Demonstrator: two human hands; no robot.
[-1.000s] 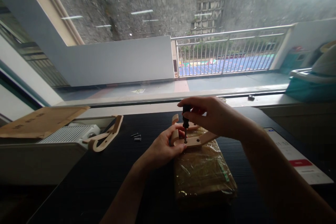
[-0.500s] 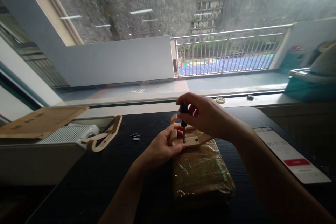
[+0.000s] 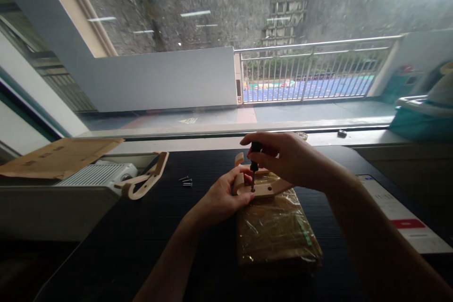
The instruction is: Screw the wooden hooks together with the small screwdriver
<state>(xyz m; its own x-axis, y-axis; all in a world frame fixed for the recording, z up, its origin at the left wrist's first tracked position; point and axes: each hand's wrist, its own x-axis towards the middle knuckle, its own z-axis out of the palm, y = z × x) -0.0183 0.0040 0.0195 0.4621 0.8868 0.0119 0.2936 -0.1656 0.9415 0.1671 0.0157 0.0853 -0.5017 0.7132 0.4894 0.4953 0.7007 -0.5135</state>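
Observation:
My right hand is closed round the black handle of a small screwdriver, held upright with its tip on a curved wooden piece. That piece rests on a brown block wrapped in clear plastic on the black table. The fingers of my left hand pinch the wooden piece's left end, right beside the screwdriver tip.
A second curved wooden piece lies at the table's left edge, partly on a white ribbed unit. A few loose screws lie between it and my hands. Cardboard is at far left, a phone at right, a window sill behind.
My hands stay on the screwdriver and the wooden piece. The whole view has shifted slightly right and down as my head moved.

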